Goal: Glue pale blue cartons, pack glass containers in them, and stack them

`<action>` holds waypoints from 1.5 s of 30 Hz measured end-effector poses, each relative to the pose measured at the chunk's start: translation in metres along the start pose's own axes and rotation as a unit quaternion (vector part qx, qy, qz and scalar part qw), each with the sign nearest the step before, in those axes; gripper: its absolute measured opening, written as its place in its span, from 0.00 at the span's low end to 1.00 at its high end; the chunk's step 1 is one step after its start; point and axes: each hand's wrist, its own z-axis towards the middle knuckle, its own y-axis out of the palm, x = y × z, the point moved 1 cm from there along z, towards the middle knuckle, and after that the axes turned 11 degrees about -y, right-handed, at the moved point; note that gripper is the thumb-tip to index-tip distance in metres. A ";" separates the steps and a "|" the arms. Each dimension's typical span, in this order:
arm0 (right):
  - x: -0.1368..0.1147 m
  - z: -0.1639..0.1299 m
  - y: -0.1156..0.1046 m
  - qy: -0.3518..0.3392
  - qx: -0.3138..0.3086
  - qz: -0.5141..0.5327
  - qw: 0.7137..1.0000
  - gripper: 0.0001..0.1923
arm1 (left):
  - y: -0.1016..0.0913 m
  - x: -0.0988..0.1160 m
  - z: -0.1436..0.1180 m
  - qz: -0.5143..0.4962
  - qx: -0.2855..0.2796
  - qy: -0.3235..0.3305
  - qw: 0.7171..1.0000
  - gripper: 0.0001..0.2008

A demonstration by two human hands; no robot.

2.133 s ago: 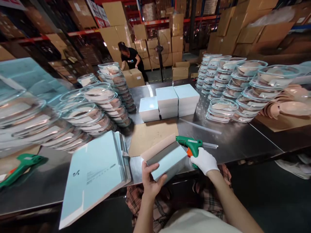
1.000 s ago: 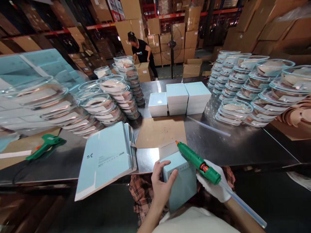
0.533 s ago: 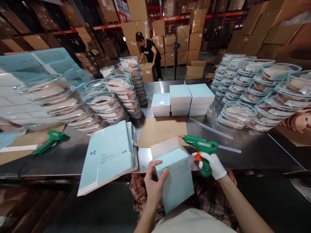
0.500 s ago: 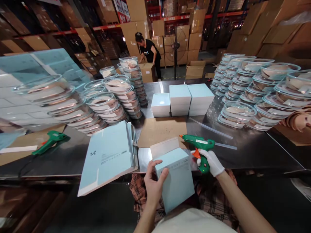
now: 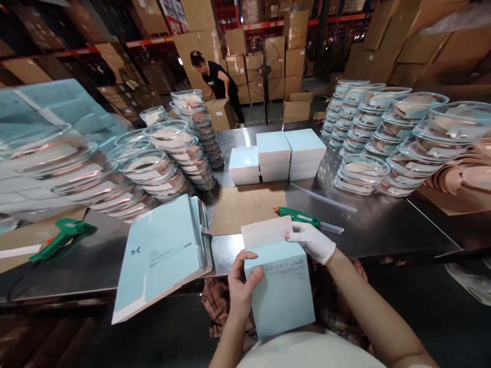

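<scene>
pale blue card box [image 5: 284, 291] sits tipped against the person's lap at the near edge of the steel table [image 5: 383, 225], its open end turned up so the white flap [image 5: 266, 231] stands free. the bare left hand [image 5: 241, 286] is curled round the box's left side, thumb on the front face, steadying it. the gloved right hand [image 5: 312, 241] pinches the right end of the flap between its fingers, likely to fold it down. just beyond that hand the green glue gun [image 5: 297, 216] lies flat on the table, nozzle resting on a brown cardboard sheet [image 5: 245, 207], probably there to catch drips. a second green glue gun [image 5: 57, 240] lies far left.

to the left, a stack of flat blue box blanks [image 5: 161, 255] overhangs the table edge within reach; it carries a small dark logo and lines of print, too small to read. finished blue boxes [image 5: 276, 156] stand grouped at the far side, between stacks of clear lidded containers [image 5: 169, 163]. another person [image 5: 217, 82] bends over a carton among the shelves behind.
</scene>
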 end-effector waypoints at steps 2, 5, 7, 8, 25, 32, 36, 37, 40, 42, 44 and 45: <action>0.001 0.001 -0.003 -0.039 -0.005 -0.015 0.999 0.33 | 0.000 -0.003 0.002 -0.025 0.013 -0.014 1.000 0.22; -0.005 -0.008 -0.013 -0.168 -0.114 -0.081 0.976 0.42 | 0.001 -0.008 0.007 -0.123 0.006 -0.016 0.992 0.27; -0.011 -0.016 -0.016 -0.224 -0.183 -0.113 0.951 0.43 | 0.000 -0.010 0.011 -0.160 -0.015 0.011 0.987 0.31; -0.013 -0.018 -0.016 -0.237 -0.199 -0.136 0.941 0.41 | 0.000 -0.010 0.013 -0.148 -0.023 0.033 0.988 0.29; 0.041 -0.062 0.003 -0.481 0.021 -0.445 0.755 0.52 | -0.019 0.006 0.034 -0.160 0.188 -0.058 0.967 0.25; -0.003 -0.002 0.025 -0.615 -0.045 -0.627 0.476 0.05 | -0.023 0.024 0.038 -0.222 0.123 -0.043 0.966 0.44; -0.049 0.125 0.038 -0.556 0.003 -0.676 0.483 0.18 | -0.034 0.018 0.019 -0.127 0.129 0.111 0.977 0.42; -0.059 0.160 0.043 -0.515 0.004 -0.696 0.500 0.20 | -0.040 0.016 0.014 -0.097 0.120 0.137 0.978 0.41; -0.084 0.251 0.055 -0.357 0.011 -0.755 0.550 0.23 | -0.064 0.016 0.004 -0.002 0.122 0.182 0.976 0.35; -0.093 0.288 0.060 -0.324 0.028 -0.761 0.561 0.20 | -0.085 0.020 0.000 0.035 0.163 0.192 0.967 0.31; -0.093 0.307 0.059 -0.300 0.046 -0.765 0.568 0.19 | -0.103 0.026 -0.003 0.039 0.228 0.196 0.953 0.27; -0.091 0.311 0.057 -0.291 0.054 -0.767 0.570 0.20 | -0.109 0.029 -0.004 0.033 0.261 0.198 0.944 0.25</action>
